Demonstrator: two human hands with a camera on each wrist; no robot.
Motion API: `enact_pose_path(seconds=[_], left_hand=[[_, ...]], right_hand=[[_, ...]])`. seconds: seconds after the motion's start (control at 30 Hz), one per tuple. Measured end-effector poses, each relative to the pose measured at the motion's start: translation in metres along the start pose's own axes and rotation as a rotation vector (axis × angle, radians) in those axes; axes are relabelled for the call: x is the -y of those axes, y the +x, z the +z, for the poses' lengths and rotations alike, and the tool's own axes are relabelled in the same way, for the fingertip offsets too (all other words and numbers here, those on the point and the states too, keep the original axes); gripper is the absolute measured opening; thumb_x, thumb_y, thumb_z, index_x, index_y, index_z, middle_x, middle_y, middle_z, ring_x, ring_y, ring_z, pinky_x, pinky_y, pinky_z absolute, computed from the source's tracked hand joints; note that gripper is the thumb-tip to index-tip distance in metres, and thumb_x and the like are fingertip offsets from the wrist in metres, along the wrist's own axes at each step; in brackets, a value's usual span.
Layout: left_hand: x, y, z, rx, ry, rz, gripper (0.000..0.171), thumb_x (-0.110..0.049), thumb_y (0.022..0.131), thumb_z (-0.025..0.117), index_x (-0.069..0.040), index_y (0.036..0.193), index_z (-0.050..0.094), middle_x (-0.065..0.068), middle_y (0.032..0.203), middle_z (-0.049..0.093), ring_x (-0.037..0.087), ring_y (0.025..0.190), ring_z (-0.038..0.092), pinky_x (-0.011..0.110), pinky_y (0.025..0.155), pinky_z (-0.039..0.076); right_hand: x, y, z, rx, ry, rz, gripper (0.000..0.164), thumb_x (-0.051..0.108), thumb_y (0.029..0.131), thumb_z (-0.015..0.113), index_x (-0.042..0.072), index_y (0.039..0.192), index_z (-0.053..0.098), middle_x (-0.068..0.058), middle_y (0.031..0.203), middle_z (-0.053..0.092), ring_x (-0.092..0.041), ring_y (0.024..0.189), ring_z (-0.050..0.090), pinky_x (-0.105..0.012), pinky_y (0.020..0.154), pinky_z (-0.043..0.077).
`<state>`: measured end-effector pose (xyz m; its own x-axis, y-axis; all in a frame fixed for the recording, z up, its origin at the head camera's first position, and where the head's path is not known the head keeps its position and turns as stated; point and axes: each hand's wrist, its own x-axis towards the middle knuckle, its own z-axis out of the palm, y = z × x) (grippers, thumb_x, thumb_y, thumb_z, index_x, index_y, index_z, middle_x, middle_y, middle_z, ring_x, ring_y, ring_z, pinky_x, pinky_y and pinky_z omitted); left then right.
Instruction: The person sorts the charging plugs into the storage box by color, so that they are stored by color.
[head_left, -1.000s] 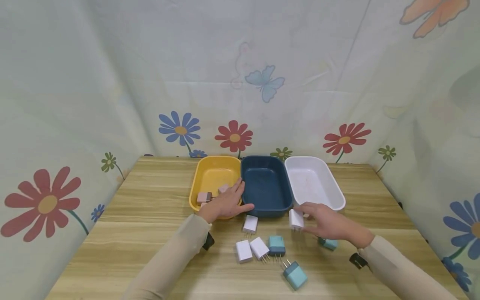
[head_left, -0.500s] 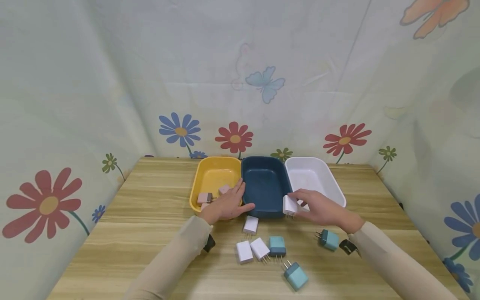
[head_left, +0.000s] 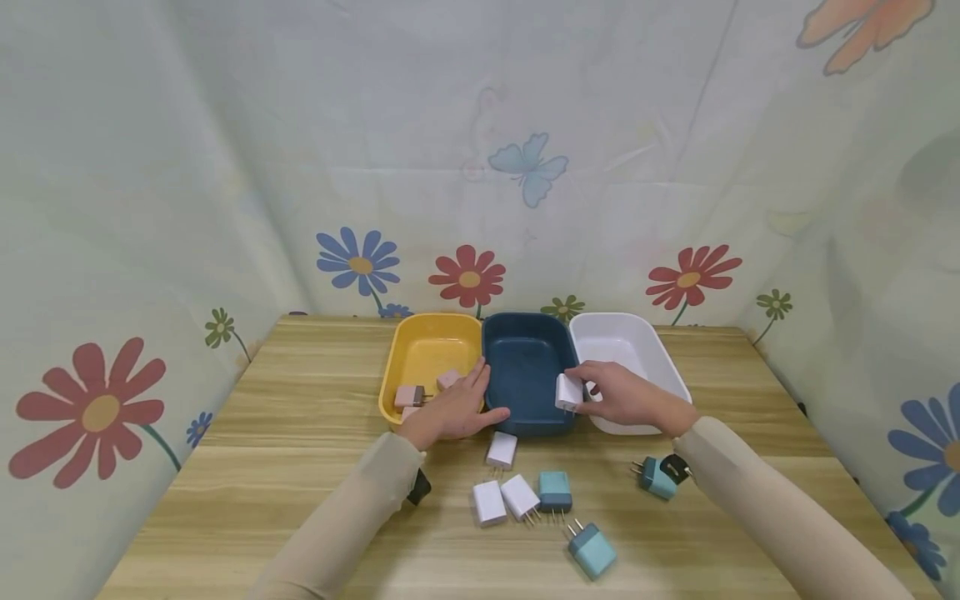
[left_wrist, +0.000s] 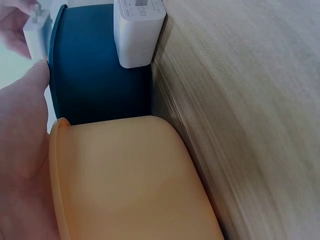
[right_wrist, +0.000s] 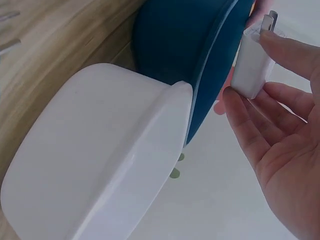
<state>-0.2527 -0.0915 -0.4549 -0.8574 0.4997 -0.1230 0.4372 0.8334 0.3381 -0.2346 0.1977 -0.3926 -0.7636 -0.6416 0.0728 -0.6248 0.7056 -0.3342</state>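
Note:
My right hand (head_left: 628, 395) pinches a white charger plug (head_left: 568, 392) between thumb and fingertips, over the right side of the dark blue bin (head_left: 527, 362). In the right wrist view the plug's metal prongs (right_wrist: 268, 22) show beside the thumb. My left hand (head_left: 454, 407) rests, fingers extended, across the adjoining rims of the yellow bin (head_left: 427, 343) and the blue bin. Pink charger plugs (head_left: 408, 396) lie inside the yellow bin, partly hidden by that hand. A white plug (head_left: 502, 450) stands right in front of the blue bin.
Right of the blue bin is a white bin (head_left: 617, 337). Two more white plugs (head_left: 489, 503) lie on the wooden table (head_left: 300, 433), near a teal plug (head_left: 554, 492), another teal plug (head_left: 592, 551) and a third teal plug (head_left: 657, 478) to the right. A flowered cloth (head_left: 600, 167) hangs behind.
My right hand has lifted the white charger plug from in front of the bins and carried it left and forward over the blue bin. The left hand has stayed put.

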Motion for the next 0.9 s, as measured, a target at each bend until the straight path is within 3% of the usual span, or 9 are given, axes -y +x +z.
enact_pose_path(seconds=[0.3,0.9], left_hand=[[-0.001,-0.001,0.0,-0.002,0.0,0.013,0.092,-0.064,0.091,0.041,-0.003,0.151,0.01,0.01,0.158,-0.002,0.024,0.143,0.012,0.04,0.113,0.019],[-0.001,0.001,0.001,0.012,0.021,-0.001,0.092,-0.065,0.091,0.041,-0.004,0.152,0.009,0.008,0.158,-0.003,0.022,0.142,0.013,0.038,0.112,0.02]], right_hand=[[-0.008,0.015,0.003,0.056,-0.016,0.044,0.048,0.015,0.08,0.076,-0.001,0.122,0.058,-0.013,0.115,0.062,-0.023,0.097,0.059,-0.034,0.081,0.053],[-0.028,0.035,0.002,0.06,0.02,0.088,0.05,0.017,0.079,0.078,0.0,0.122,0.059,-0.012,0.113,0.063,-0.023,0.093,0.059,-0.039,0.085,0.051]])
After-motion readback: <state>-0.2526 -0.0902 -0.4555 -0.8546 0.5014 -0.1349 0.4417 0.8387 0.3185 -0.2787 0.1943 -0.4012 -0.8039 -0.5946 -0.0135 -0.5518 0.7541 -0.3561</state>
